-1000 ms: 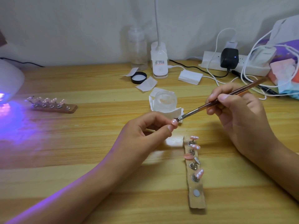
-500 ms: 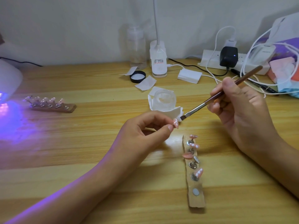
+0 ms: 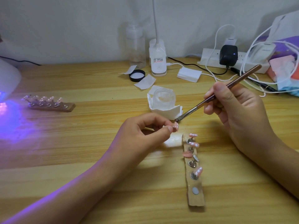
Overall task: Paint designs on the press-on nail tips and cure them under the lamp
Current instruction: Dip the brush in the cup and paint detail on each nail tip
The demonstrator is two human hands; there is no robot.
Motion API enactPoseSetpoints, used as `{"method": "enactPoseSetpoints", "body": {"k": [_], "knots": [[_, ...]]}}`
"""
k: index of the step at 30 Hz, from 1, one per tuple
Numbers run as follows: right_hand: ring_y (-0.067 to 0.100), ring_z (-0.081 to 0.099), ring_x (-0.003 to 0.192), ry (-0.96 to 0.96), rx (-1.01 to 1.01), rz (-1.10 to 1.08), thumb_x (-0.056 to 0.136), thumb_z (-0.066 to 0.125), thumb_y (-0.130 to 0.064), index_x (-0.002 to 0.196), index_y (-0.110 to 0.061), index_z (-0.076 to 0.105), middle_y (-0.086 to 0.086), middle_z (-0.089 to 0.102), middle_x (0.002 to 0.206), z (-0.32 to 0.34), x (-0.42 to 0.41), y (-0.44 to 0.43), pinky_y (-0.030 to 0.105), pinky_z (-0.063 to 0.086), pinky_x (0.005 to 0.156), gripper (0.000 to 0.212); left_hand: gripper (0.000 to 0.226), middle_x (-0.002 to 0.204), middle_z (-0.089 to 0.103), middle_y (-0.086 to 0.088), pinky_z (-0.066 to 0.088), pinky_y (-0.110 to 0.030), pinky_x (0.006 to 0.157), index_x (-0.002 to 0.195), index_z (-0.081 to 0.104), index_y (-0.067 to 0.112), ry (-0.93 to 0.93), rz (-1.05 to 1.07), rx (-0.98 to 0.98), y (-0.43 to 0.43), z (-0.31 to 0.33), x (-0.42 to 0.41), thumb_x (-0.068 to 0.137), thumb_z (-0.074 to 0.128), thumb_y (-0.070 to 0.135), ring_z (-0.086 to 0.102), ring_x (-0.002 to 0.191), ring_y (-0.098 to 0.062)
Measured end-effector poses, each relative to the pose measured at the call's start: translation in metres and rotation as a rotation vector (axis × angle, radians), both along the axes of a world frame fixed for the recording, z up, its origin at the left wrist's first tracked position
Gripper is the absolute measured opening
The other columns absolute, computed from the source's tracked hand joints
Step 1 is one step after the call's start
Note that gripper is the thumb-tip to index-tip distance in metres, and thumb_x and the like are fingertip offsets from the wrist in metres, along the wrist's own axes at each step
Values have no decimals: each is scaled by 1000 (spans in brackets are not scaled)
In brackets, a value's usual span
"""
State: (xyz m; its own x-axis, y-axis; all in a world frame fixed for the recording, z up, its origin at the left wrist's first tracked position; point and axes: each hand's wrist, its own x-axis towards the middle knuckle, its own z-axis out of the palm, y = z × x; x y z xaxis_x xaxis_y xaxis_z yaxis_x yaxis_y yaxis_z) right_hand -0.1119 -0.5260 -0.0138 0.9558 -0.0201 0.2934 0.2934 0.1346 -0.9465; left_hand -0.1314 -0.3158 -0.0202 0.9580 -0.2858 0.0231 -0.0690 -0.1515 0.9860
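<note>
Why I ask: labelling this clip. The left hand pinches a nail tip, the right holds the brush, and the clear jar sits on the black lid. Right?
No. The head view shows the clear jar on folded white paper; the black lid lies apart. The left hand pinches the nail tip; the right hand holds the brush.
</note>
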Motion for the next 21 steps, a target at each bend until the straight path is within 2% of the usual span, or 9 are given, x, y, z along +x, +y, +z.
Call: {"method": "enactPoseSetpoints", "body": {"k": [3,5,8,12,15,17,19,21], "knots": [[6,61,62,4,41,19,82,65,-40,75,-26,74,-6,68,75,1,1,-2,18,51,65,19,9,86,72,-6,39,-17,62,78,75,28,-8,1,12,0,0,0,76,67,33,53,68,-5],[6,60,60,2,67,65,83,63,-38,74,-25,74,-7,67,74,2,0,-2,17,51,63,19,9,79,72,4,39,-15,59,77,75,28,-2,5,4,0,0,0,76,67,32,51,65,-4],[6,60,59,-2,42,83,83,63,-39,73,-25,74,-6,65,71,1,0,0,17,50,63,20,9,81,74,12,41,-12,61,77,74,27,11,-8,-9,1,0,1,77,66,31,54,69,-3],[7,62,63,1,14,11,83,66,-42,76,-26,76,-5,68,73,-1,2,-2,18,51,67,20,10,80,72,9,39,-17,61,78,74,29,-13,-10,-9,1,0,1,78,66,34,49,69,-8],[6,64,68,9,62,2,97,60,-32,79,-25,76,-5,69,75,-3,5,-5,16,52,68,25,9,92,73,13,43,-15,66,85,75,34,-43,-11,-10,0,0,0,83,66,35,53,73,-3],[6,64,69,8,115,23,98,51,-22,79,-24,76,-5,69,75,-3,7,-7,17,52,69,32,10,98,74,17,45,-11,72,93,75,39,-53,-15,-23,1,-1,0,88,67,36,57,78,2],[8,63,70,-4,149,49,96,47,-16,79,-22,75,-3,68,75,-3,8,-8,20,52,69,33,16,96,74,13,48,-10,76,96,75,40,-56,-1,-37,2,-2,0,84,65,39,61,82,3],[11,62,72,-14,154,74,92,47,-14,79,-21,73,-1,66,76,-3,8,-9,21,52,70,29,13,90,73,8,51,-15,75,96,75,38,-43,3,-65,2,-3,1,84,70,38,64,82,-1]]}}
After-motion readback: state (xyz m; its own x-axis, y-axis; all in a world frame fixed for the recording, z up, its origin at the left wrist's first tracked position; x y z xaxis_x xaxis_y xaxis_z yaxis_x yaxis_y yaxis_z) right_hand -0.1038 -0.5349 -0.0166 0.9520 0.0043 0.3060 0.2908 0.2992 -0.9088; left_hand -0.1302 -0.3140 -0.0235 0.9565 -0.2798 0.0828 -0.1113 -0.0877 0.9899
